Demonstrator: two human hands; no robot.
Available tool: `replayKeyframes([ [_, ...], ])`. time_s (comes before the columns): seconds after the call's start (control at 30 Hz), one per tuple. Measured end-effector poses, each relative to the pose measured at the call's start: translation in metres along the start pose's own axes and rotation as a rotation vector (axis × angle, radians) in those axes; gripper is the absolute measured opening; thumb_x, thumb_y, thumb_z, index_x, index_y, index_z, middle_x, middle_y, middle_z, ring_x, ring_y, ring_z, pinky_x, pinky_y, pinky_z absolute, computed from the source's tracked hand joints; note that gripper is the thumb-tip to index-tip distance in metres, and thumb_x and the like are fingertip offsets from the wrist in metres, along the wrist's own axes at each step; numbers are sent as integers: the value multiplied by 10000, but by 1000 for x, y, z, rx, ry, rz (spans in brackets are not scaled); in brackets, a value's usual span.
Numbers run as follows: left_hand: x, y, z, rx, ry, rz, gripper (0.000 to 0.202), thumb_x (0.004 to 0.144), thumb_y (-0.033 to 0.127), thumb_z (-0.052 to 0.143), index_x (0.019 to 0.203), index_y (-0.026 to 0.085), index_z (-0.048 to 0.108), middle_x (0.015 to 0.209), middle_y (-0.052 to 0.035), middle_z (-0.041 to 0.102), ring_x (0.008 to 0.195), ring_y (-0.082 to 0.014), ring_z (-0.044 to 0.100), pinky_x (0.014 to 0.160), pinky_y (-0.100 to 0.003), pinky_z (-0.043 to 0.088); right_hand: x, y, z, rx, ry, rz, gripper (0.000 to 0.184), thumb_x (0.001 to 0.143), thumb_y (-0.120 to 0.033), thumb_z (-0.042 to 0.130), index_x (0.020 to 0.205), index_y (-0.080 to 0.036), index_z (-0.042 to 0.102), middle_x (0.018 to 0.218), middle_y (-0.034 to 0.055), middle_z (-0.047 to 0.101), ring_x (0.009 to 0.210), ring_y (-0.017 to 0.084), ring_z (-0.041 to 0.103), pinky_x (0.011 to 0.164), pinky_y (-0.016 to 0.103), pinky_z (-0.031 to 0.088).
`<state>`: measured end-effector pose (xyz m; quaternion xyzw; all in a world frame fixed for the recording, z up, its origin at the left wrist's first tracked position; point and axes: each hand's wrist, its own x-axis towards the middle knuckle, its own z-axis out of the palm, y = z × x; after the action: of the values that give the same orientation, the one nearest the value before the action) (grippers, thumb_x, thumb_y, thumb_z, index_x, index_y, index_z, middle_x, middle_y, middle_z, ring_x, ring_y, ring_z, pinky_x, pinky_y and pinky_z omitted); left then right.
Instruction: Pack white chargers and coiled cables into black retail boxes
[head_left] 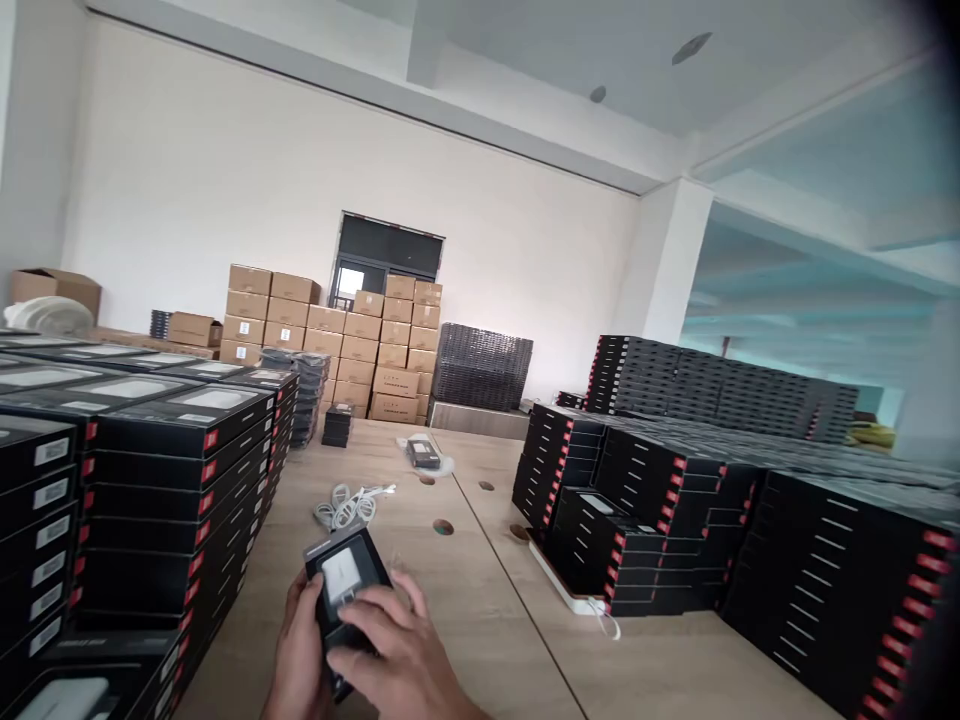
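A small black box (346, 574) with a white charger shown inside sits in both my hands low in the view, above the wooden table (480, 640). My left hand (298, 650) grips its left edge from below. My right hand (401, 650) lies over its near end, fingers curled on the box. A bundle of white cables (349, 505) lies on the table just beyond the box.
Tall stacks of black boxes with red tabs stand at the left (172, 480) and at the right (675, 500). A wrapped black item (424, 454) and a small black stack (337, 425) lie farther up the table. Brown cartons (337, 340) line the far wall.
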<state>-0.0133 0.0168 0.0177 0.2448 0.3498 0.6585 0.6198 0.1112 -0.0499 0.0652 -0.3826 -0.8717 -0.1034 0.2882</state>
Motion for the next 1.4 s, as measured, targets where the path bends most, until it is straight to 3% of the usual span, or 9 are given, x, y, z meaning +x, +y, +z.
replayKeyframes([
  [0.1, -3, 11, -1, 62, -18, 33, 385, 723, 435, 641, 1028, 200, 631, 911, -11, 728, 948, -246, 663, 819, -332, 491, -11, 4, 22, 325, 230, 402, 679, 753, -518, 682, 1369, -304, 492, 1414, 106, 514, 1320, 351, 429, 1095, 543, 288],
  [0.2, -8, 16, 4, 117, -161, 66, 424, 753, 424, 619, 1114, 202, 624, 1119, -47, 700, 1082, -269, 624, 898, -351, 471, -23, 12, 27, 789, 250, 712, 571, 856, -438, 576, 1368, -203, 482, 1287, 129, 610, 1218, 303, 554, 1004, 463, 437],
  [0.47, -21, 29, 15, 473, -105, 263, 914, 671, 429, 752, 1426, 213, 283, 1336, -137, 539, 1242, -301, 508, 1063, -431, 349, -29, -5, 35, 466, 178, 595, 617, 720, -153, 642, 1319, -250, 534, 1197, 97, 676, 1092, 309, 618, 956, 436, 467],
  [0.6, -26, 35, 11, 791, -193, 569, 845, 670, 359, 733, 1380, 204, 301, 1315, -137, 518, 1208, -309, 512, 1039, -484, 370, -28, 0, 21, 782, 217, 548, 612, 798, -267, 629, 1390, -274, 475, 1336, 89, 590, 1215, 282, 545, 1039, 430, 413],
  [0.77, -35, 24, 7, 1270, -496, 977, 748, 643, 71, 583, 1339, 257, 384, 1289, -86, 546, 1250, -287, 465, 1139, -564, 134, -31, 14, 1, 1110, 352, 645, 512, 848, -247, 571, 1355, -248, 498, 1152, 75, 669, 1052, 230, 623, 946, 397, 469],
  [0.93, -48, 16, 10, 1430, -661, 1031, 897, 537, -14, 494, 1377, 268, 357, 1333, -70, 531, 1281, -269, 442, 1158, -550, 46, -27, 9, 0, 1051, 248, 628, 628, 671, -27, 535, 1259, -244, 567, 1027, 19, 695, 944, 206, 644, 871, 334, 494],
  [1.13, -52, 16, 15, 1480, -741, 1034, 947, 509, -3, 495, 1402, 271, 339, 1370, -63, 511, 1282, -265, 440, 1159, -516, 96, -28, 20, 9, 923, 470, 764, 515, 600, -34, 421, 1033, -194, 649, 968, 19, 704, 997, 215, 630, 937, 330, 458],
  [1.27, -45, 13, 12, 1493, -637, 1004, 884, 551, 36, 542, 1387, 251, 356, 1353, -90, 497, 1248, -279, 448, 1108, -500, 212, -37, 31, 8, 834, 511, 865, 538, 663, -75, 440, 1165, -201, 586, 1029, 43, 685, 887, 195, 648, 793, 310, 514],
  [1.4, -39, 11, 8, 1522, -439, 1040, 843, 594, 31, 549, 1395, 212, 360, 1323, -121, 504, 1233, -284, 456, 1061, -478, 269, -38, 29, 7, 418, 487, 626, 390, 712, -66, 497, 1021, -239, 660, 1338, 80, 530, 1227, 251, 502, 978, 392, 445],
])
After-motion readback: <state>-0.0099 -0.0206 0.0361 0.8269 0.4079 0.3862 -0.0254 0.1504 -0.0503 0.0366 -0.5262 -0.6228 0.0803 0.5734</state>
